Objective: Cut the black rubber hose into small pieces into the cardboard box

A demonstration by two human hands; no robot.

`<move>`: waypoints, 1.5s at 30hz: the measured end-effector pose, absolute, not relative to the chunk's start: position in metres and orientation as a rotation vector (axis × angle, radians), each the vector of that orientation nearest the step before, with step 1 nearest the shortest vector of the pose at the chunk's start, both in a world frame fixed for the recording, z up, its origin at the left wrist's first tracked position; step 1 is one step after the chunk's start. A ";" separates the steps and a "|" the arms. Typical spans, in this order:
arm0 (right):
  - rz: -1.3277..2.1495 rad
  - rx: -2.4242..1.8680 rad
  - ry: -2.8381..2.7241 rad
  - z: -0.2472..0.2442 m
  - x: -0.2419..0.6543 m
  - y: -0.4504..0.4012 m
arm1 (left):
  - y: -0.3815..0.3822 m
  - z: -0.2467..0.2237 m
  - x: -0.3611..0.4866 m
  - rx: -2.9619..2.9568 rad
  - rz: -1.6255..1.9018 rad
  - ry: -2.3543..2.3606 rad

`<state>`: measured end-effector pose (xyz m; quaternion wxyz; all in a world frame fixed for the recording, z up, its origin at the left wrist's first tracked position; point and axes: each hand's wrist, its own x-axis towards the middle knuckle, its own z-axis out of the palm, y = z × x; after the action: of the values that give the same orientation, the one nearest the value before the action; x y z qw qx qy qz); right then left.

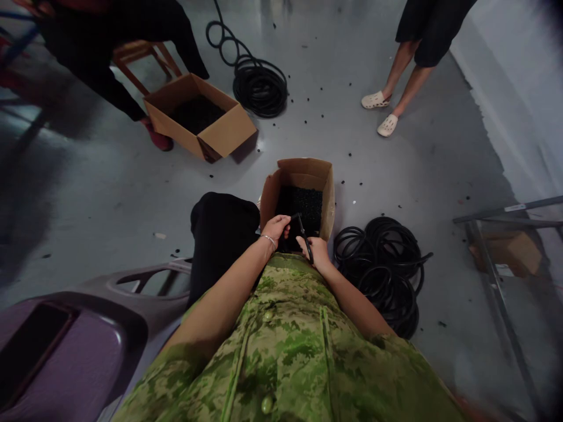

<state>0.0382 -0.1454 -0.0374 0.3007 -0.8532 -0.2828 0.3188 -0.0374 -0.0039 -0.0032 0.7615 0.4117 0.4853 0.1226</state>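
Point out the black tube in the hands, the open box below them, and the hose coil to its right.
black tube (303,234), head view, its middle.
open box (328,193), head view, right wall.
hose coil (382,269), head view, coil's loops.

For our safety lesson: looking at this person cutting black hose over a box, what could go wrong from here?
1. The left hand grips the hose close to the tool in the right hand; fingers might get nipped.
2. Black bits scattered on the floor could make someone slip.
3. The coil beside the box may trip passers-by.
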 end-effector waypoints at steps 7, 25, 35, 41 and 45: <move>1.000 -2.192 -0.688 -0.037 0.044 -0.142 | -0.004 0.000 -0.037 1.009 0.300 1.093; 0.884 -2.165 -0.687 -0.053 0.031 -0.140 | -0.004 -0.003 -0.035 1.080 0.225 1.161; 1.010 -2.182 -0.516 -0.051 0.031 -0.142 | -0.004 -0.003 -0.034 1.061 0.250 1.184; 1.152 -1.924 -0.372 -0.046 0.035 -0.153 | -0.005 0.001 -0.036 1.061 0.290 1.098; 1.159 -1.938 -0.515 -0.041 0.039 -0.158 | -0.005 0.001 -0.037 1.059 0.313 1.058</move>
<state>0.0392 -0.1581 -0.0411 0.4011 -0.7666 -0.2037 0.4583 -0.0371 -0.0048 0.0007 0.7216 0.4796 0.4788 0.1415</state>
